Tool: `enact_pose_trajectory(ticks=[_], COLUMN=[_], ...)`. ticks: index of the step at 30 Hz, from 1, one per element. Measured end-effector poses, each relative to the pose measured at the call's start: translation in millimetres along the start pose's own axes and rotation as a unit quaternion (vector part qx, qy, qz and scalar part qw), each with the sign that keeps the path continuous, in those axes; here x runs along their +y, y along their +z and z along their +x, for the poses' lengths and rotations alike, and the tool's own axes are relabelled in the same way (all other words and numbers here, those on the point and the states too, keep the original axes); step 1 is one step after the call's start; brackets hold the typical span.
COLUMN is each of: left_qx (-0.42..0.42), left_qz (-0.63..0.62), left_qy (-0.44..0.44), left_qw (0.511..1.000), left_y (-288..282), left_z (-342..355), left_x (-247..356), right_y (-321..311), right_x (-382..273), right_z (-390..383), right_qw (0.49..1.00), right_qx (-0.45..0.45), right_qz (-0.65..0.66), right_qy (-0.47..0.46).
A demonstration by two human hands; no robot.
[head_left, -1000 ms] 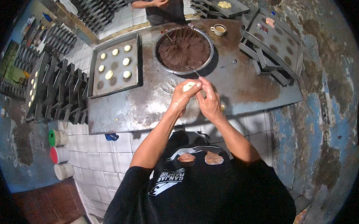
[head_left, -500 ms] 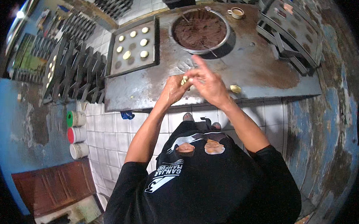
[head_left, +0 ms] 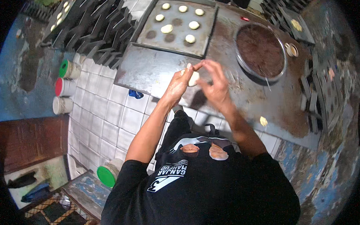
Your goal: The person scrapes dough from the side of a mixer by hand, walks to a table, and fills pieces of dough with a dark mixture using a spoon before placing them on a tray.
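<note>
My left hand (head_left: 178, 86) is closed around a smooth pale dough ball (head_left: 194, 78), which shows between my two hands above the metal table. Beside it, my right hand (head_left: 218, 85) has its fingers apart and arched, slightly blurred, with the fingertips close to the left fingers. Just beyond my hands lies a dark baking tray (head_left: 166, 50) with several pale dough balls (head_left: 194, 25) in loose rows. To the right stands a round metal bowl (head_left: 246, 68) of dark brown crumbly filling (head_left: 260, 49), with a utensil handle at its rim. A small dough lump (head_left: 263, 121) rests near the table's front edge.
A cup (head_left: 292, 50) stands right of the bowl. Stacked dark trays (head_left: 321, 90) crowd the table's right end, and racked trays (head_left: 91, 26) stand at the far left. Lidded buckets (head_left: 64, 87) line the left wall. A blue thing (head_left: 136, 94) lies below the table edge.
My view has turned left, bringing the tray closer to the middle. My hands moved along the table toward the tray. The dough in them now shows as a rounded ball.
</note>
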State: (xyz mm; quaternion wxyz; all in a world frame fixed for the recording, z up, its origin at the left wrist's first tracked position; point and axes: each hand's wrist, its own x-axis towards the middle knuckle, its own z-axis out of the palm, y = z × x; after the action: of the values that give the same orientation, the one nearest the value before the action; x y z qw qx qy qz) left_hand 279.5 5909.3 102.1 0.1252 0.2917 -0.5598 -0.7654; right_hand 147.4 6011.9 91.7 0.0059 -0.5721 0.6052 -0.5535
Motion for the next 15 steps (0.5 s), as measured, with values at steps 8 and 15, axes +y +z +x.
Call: enact_pose_trajectory(ticks=[8, 15], left_qx=[0.114, 0.290], left_qz=[-0.185, -0.200], left_qy=[0.031, 0.052], left_qw=[0.976, 0.934], left_y=[-141, -279], left_z=[83, 107], left_x=[-8, -40], right_y=[173, 332], right_x=[21, 190], right_z=[98, 197], right_qw=[0.667, 0.909], right_qx=[-0.050, -0.294], right_qz=[0.460, -0.077], right_qy=[0.584, 0.287])
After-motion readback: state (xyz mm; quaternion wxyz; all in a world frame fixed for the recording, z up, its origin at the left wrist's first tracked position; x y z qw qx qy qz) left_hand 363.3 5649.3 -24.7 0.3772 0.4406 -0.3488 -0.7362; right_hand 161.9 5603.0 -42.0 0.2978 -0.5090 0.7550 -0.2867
